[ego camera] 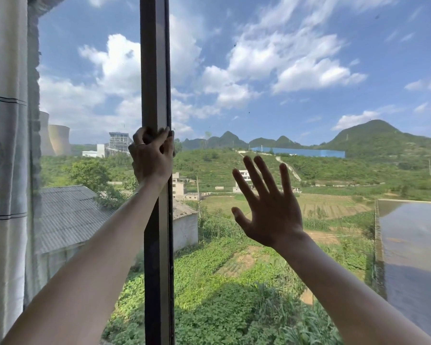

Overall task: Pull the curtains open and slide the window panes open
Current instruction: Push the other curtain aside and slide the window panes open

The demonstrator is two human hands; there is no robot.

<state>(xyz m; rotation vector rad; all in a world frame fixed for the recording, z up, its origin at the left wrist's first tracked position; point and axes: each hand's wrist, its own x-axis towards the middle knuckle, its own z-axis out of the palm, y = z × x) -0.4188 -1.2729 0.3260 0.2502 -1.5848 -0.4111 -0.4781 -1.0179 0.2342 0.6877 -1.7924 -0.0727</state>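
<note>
A dark vertical window frame bar (156, 70) runs from top to bottom, left of the middle. My left hand (151, 155) is wrapped around this bar at mid height, fingers curled over its edge. To the right, my right hand (266, 202) is spread with fingers apart, palm toward the right window pane (309, 83); whether it touches the glass I cannot tell. The left pane (90, 83) lies between the bar and a pale curtain (5, 145), which hangs bunched at the far left edge.
Behind the glass lie green fields, grey roofs, cooling towers, hills and a cloudy blue sky. A rough wall edge (34, 120) stands beside the curtain. The window sill is out of view.
</note>
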